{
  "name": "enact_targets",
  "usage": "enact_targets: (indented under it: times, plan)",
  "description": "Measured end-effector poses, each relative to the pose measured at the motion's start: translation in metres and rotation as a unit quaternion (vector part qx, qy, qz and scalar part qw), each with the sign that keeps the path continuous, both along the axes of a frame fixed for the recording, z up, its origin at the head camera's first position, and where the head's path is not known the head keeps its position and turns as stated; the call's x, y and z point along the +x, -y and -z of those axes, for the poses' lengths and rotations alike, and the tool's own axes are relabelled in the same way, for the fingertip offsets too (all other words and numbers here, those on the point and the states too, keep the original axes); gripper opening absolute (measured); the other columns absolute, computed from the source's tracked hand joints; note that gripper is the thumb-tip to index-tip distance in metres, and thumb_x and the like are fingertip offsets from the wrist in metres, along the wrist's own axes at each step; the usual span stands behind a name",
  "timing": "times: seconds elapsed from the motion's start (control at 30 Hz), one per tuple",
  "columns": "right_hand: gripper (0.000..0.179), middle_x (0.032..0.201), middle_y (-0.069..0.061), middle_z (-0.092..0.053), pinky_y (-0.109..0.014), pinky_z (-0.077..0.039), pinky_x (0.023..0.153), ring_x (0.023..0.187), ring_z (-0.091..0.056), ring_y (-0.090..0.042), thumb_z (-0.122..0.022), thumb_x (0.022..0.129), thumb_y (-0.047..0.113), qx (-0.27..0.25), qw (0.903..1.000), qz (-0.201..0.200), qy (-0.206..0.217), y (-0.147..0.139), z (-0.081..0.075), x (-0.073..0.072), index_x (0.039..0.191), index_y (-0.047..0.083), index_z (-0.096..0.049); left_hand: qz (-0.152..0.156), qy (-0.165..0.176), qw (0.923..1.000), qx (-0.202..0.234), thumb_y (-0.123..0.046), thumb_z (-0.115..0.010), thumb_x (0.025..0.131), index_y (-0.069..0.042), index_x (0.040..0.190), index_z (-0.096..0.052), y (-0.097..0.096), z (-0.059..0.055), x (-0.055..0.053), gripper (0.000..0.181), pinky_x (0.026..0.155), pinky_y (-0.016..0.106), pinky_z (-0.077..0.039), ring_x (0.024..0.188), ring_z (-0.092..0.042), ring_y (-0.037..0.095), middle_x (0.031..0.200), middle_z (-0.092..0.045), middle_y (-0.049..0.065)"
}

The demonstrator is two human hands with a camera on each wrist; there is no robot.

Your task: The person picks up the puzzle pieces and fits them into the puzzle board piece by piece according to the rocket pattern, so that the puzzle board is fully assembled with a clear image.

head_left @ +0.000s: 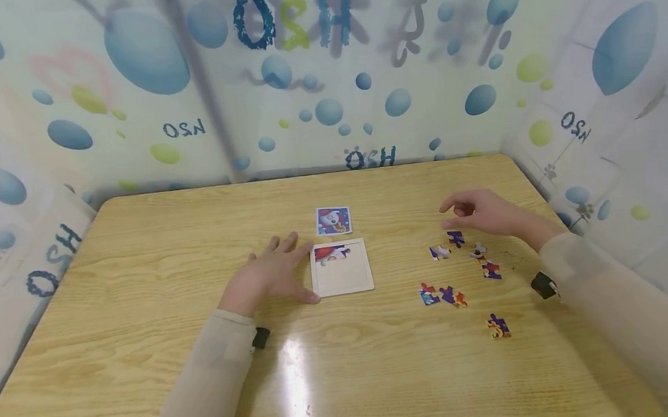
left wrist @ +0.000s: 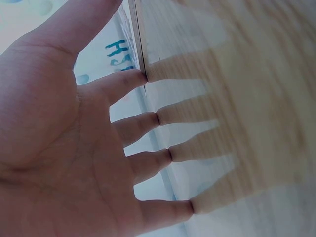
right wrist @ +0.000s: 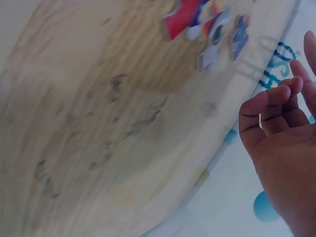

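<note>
My left hand (head_left: pixel 272 271) lies spread at the left side of a square puzzle tray (head_left: pixel 343 278), thumb and index finger at its edge. In the left wrist view its fingertips (left wrist: pixel 163 155) rest on the table. Joined puzzle pieces (head_left: pixel 332 253) with red and white print fill the tray's upper left. Above the tray lies a small picture card (head_left: pixel 333 220) of a white cartoon figure. Over the table at the right, my right hand (head_left: pixel 482 213) hovers with loosely bent fingers and nothing in them. Just below it is a dark blue puzzle piece (head_left: pixel 456 239).
Several loose pieces lie scattered at the right, among them a white and purple piece (head_left: pixel 439 253), a red and purple piece (head_left: pixel 491 270), a red and blue piece (head_left: pixel 429 294) and a yellow and purple piece (head_left: pixel 498 327). Printed curtains (head_left: pixel 325 112) surround the wooden table (head_left: pixel 192 235).
</note>
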State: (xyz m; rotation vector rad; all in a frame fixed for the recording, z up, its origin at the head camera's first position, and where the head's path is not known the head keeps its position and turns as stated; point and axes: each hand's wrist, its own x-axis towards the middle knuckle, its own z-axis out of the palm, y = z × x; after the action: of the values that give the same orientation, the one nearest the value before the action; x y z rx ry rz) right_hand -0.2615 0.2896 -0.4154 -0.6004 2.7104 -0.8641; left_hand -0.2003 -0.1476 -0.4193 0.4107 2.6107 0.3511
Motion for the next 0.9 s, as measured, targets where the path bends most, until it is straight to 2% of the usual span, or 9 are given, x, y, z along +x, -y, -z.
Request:
enact_targets:
  times: [0.37, 0.57, 0.73, 0.9]
  plan:
    - [0.052, 0.095, -0.009, -0.056, -0.030, -0.045, 0.068, 0.083, -0.050, -0.024, -0.075, 0.094, 0.028, -0.009, 0.9964, 0.005, 0.085, -0.025, 0.014, 0.002, 0.138, 0.006, -0.055, 0.001, 0.000, 1.0000, 0.000, -0.064, -0.082, 0.074, -0.028, 0.164, -0.021, 0.000, -0.001, 0.000, 0.114, 0.111, 0.079, -0.002, 0.154, 0.004, 0.045, 0.171, -0.003, 0.011]
    - [0.048, 0.095, -0.008, -0.054, -0.030, -0.043, 0.071, 0.086, -0.048, -0.023, -0.079, 0.090, 0.031, -0.009, 0.9930, 0.014, 0.117, -0.030, 0.017, 0.004, 0.128, 0.008, -0.061, -0.001, -0.001, 1.0000, 0.003, -0.062, -0.082, 0.075, -0.028, 0.164, -0.020, -0.001, -0.002, 0.002, 0.113, 0.112, 0.079, -0.002, 0.154, 0.005, 0.044, 0.171, -0.001, 0.010]
    - [0.038, 0.097, -0.008, -0.055, -0.030, -0.043, 0.072, 0.088, -0.048, -0.022, -0.078, 0.091, 0.031, -0.001, 0.9923, 0.022, 0.122, -0.032, 0.020, 0.006, 0.119, 0.008, -0.066, -0.002, -0.003, 1.0000, 0.004, -0.062, -0.082, 0.075, -0.028, 0.164, -0.021, -0.001, -0.001, 0.002, 0.113, 0.112, 0.079, -0.001, 0.154, 0.005, 0.043, 0.171, -0.002, 0.010]
    - [0.039, 0.097, -0.008, -0.055, -0.030, -0.044, 0.073, 0.089, -0.048, -0.022, -0.080, 0.090, 0.028, -0.006, 0.9925, 0.032, 0.118, -0.033, 0.024, 0.008, 0.120, 0.008, -0.066, 0.000, -0.002, 1.0000, 0.002, -0.063, -0.082, 0.075, -0.028, 0.164, -0.020, -0.001, 0.001, 0.001, 0.114, 0.111, 0.079, -0.002, 0.154, 0.005, 0.044, 0.171, -0.001, 0.010]
